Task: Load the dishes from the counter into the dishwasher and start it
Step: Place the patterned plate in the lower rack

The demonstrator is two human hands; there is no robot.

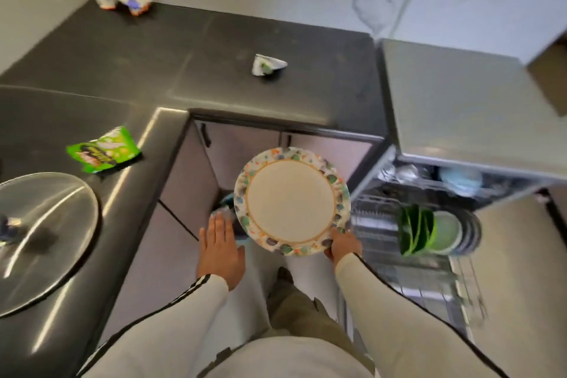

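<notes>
Plate (291, 201) is off the bench (153, 55) and in the air in front of the person, face up and roughly level, over the floor gap between the corner cabinets and the open dishwasher (460, 107). Right hand (342, 244) is grasping it by the near-right rim, thumb side on top and the rest underneath as far as shows. Left hand (219, 250) is released: flat, fingers straight, holding nothing, just beside the plate's near-left edge with a visible gap. The lower rack (429, 279) is pulled out to the right. It has green dishes (417, 232) on edge at the far end, with grey plates (471, 232) stacked right beside them, and the wire slots nearer the person look free. A pale blue bowl (460, 179) sits in the upper rack. Handling call: the plate has a wide flat centre and a patterned rim, and it looks thin and light, possibly disposable, though the material can't be confirmed. One hand on the rim looks enough, but a single-edge hold leaves the far side cantilevered, so a thin plate may flex or droop. A safer hold is a pinch on the rim with fingers spread underneath, or the left hand supporting the opposite edge. It should go in on edge between the tines, next to the green dishes. If it is ceramic, a knock against the wire or the neighbouring dishes could chip it. Left on the bench are a green snack bag (102, 152), a crumpled wrapper (267, 64) and a glass lid (43, 239).
</notes>
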